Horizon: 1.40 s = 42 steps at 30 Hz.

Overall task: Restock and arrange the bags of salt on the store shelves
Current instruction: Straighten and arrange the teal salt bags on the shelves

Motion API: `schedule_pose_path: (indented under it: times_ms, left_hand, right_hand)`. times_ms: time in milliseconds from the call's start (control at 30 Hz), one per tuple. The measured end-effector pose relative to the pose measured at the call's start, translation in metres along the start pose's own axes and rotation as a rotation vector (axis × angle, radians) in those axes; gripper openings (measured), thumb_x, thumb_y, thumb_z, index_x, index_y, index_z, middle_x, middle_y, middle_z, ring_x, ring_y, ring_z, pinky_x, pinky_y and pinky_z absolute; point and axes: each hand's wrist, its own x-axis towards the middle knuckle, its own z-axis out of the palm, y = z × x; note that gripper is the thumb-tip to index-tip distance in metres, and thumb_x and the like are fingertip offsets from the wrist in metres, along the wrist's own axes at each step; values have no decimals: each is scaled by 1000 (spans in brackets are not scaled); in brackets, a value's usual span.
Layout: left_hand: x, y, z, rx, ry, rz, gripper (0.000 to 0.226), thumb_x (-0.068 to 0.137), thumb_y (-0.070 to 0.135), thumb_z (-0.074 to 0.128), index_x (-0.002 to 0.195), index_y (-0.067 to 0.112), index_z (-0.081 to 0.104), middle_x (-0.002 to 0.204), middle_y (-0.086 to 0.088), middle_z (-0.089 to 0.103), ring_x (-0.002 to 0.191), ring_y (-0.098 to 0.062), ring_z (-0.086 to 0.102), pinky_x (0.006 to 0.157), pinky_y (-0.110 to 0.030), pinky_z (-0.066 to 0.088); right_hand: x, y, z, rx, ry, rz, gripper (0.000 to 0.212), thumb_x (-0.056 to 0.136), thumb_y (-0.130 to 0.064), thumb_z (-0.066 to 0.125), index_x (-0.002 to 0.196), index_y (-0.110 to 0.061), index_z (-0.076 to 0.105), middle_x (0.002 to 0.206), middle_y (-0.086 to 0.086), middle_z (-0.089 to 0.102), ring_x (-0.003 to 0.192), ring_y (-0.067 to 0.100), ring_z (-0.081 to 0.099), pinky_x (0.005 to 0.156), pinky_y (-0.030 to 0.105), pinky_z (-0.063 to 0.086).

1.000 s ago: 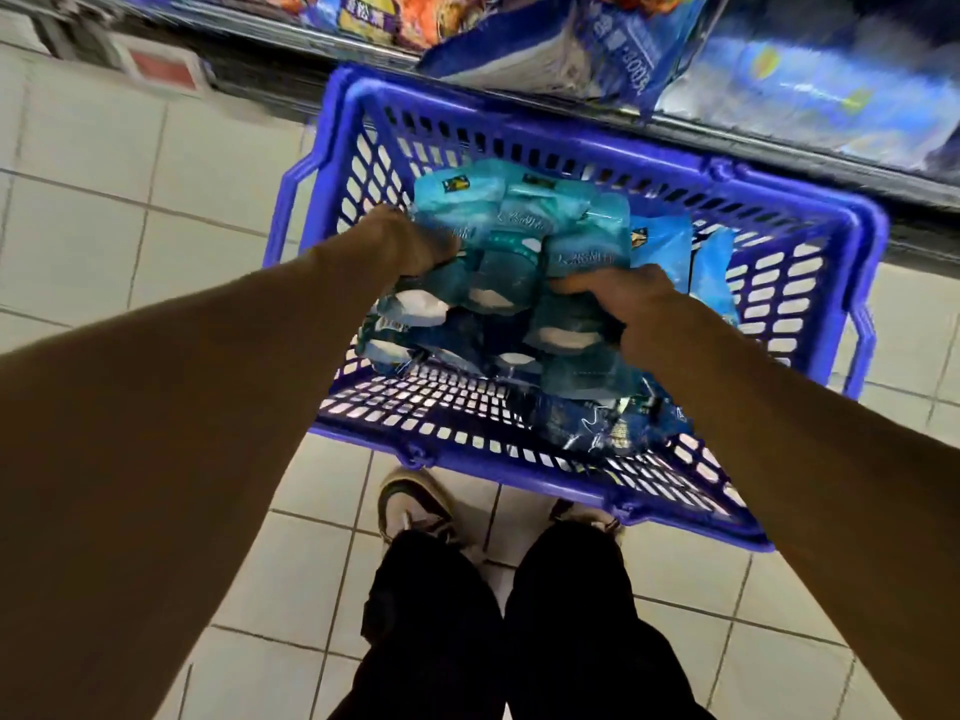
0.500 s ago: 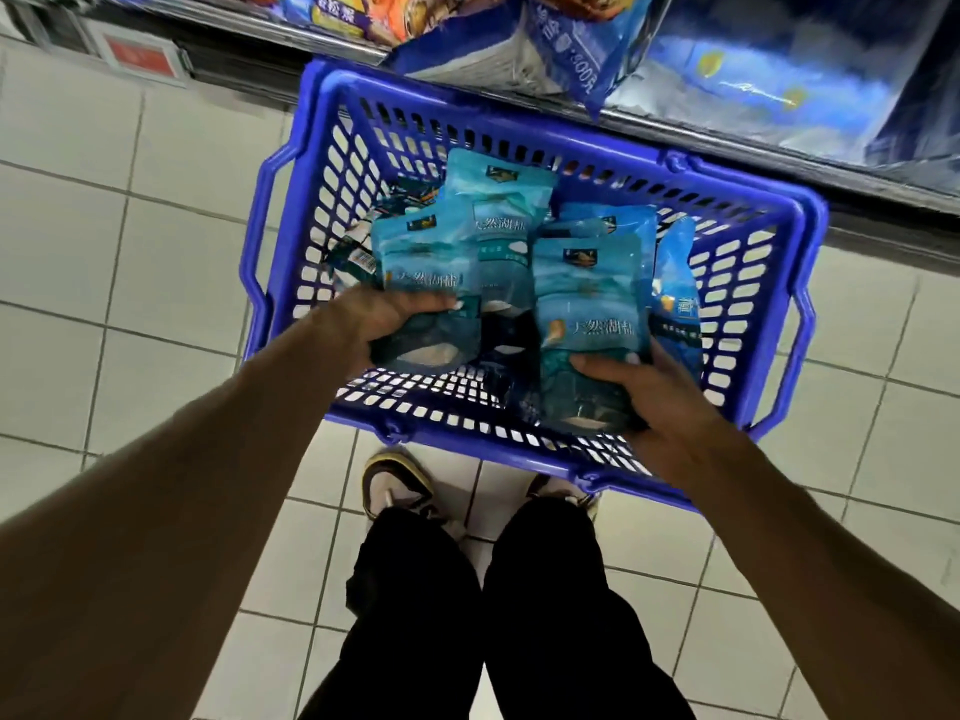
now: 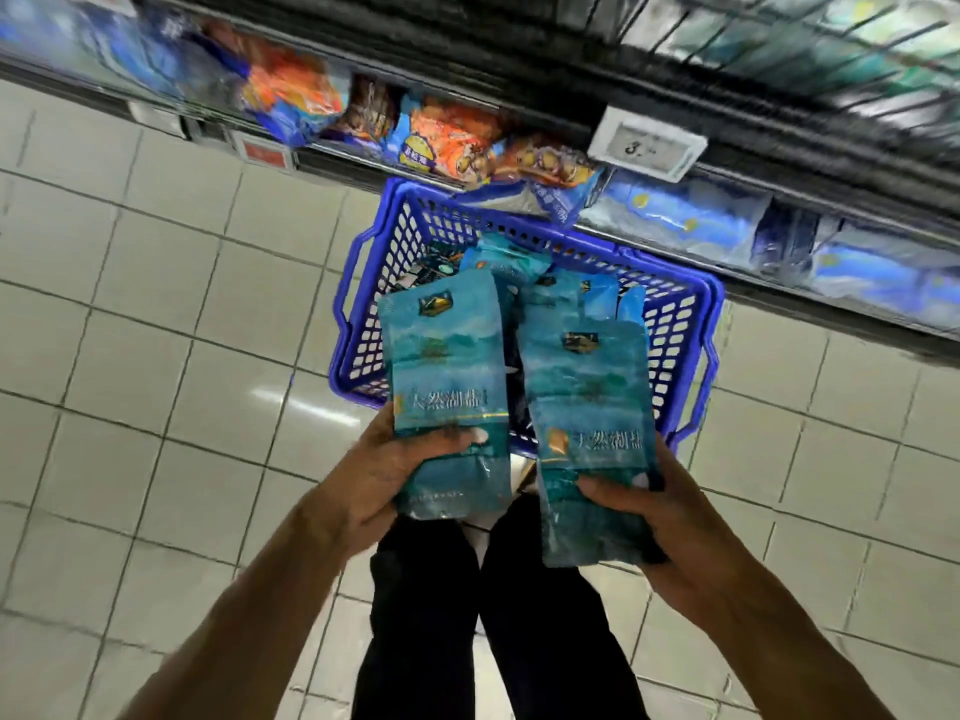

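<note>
Over tiled floor | left hand, right hand each grip salt bag | basket below shelf

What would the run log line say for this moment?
left hand: holds salt bag | right hand: holds second bag | both above basket | more bags inside | shelf: not yet stocked

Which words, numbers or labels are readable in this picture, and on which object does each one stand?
"天然湖盐": on the salt bag in the left hand.
"天然湖盐": on the salt bag in the right hand.
"3.": on the white price tag at the shelf edge; the remaining digits are blurred.
Yellow oval label on the orange snack bag: too blurred to read.
Red shelf tag: unreadable.
Small print low on both salt bags: too small.
</note>
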Motion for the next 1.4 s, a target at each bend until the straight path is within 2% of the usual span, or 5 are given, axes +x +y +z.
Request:
schedule_pose_path:
  times_ms: [500, 700, 1033, 1133, 1400]
  left_hand:
    - [-308, 115, 69, -14, 51, 177, 38, 78, 23, 74, 116, 24, 73, 121, -8, 75, 101, -24, 75, 72, -36, 63]
    - [-383, 157, 117, 184, -70, 277, 36, 80, 23, 72, 115, 27, 72, 117, -5, 76, 100, -23, 76, 71, -39, 63]
    - [-409, 150, 220, 682, -387, 230, 43, 83, 49, 64, 112, 20, 75, 107, -8, 79, 95, -26, 77, 71, -41, 64]
    - [-410, 130, 251, 881, -507, 202, 47, 73, 62, 74, 110, 33, 76, 110, -2, 78, 101, -26, 76, 88, -52, 60]
    - [-439, 44, 345, 1171, -765, 164, 45, 48, 81, 77, 88, 62, 71, 109, 14, 75, 102, -20, 73, 81, -44, 61]
  right_hand:
    - [-308, -97, 65, 96, -22, -50, 41, 62, 5, 72, 100, -12, 75, 99, 13, 78, 84, 28, 77, 63, 38, 62]
    - [-413, -116, 50, 74, -27, -202, 62, 61, -9, 87, 120, -7, 70, 117, 24, 72, 105, 40, 71, 91, 57, 57]
    - [-502, -32, 28, 633, 374, -547, 48, 75, -23, 80, 119, -8, 71, 115, 25, 72, 95, 38, 74, 74, 46, 60]
    - [-528, 4, 19, 745, 517, -605, 54, 73, -26, 84, 122, -9, 69, 116, 24, 72, 100, 40, 73, 76, 46, 60]
    - [-579, 94, -8, 1121, 841, -701, 63, 65, -30, 88, 123, -14, 67, 114, 18, 75, 103, 38, 73, 89, 55, 58]
